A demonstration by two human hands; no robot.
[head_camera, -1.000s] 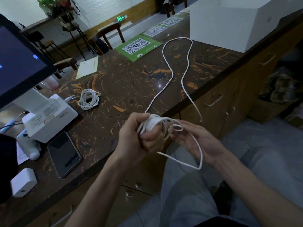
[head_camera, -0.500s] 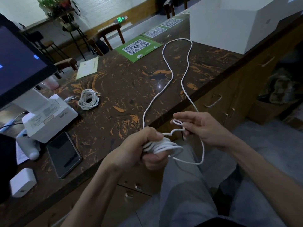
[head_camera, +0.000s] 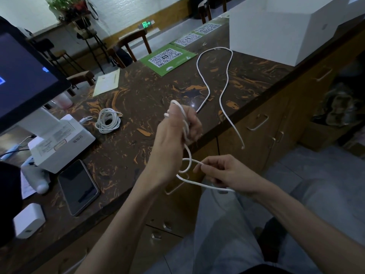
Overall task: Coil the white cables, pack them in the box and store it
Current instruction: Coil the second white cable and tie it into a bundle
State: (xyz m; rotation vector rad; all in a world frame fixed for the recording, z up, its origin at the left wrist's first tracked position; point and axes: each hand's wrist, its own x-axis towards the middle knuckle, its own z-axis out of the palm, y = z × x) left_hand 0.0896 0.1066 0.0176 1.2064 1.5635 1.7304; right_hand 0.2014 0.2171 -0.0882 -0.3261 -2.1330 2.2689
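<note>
Right now the left hand [head_camera: 175,133] is raised above the counter edge, fingers curled round a bundle of finished turns of the white cable [head_camera: 227,80], while the right hand [head_camera: 227,173] sits lower and pinches the free run between thumb and fingertips, a loose loop hanging between the two. The rest of the cable snakes out across the counter [head_camera: 148,99] toward the white box [head_camera: 276,30] and doubles back, one end dangling over the edge. To coil it well, I would feed each new turn at the same size as those already held, let the cable twist freely through the right fingers so it does not kink, and draw the slack in steadily so the dangling end does not snag a drawer handle [head_camera: 257,122]. A second cable, already coiled [head_camera: 108,122], lies on the counter just beside a receipt printer [head_camera: 63,141].

The counter is dark marbled stone with orange veins, over wooden drawers. On it are a dark phone [head_camera: 78,186], a white charger block [head_camera: 29,220], a screen [head_camera: 23,76] and green QR-code placards [head_camera: 167,60]. The room is dim; chairs and what seems to be a potted plant [head_camera: 67,4] stand beyond.
</note>
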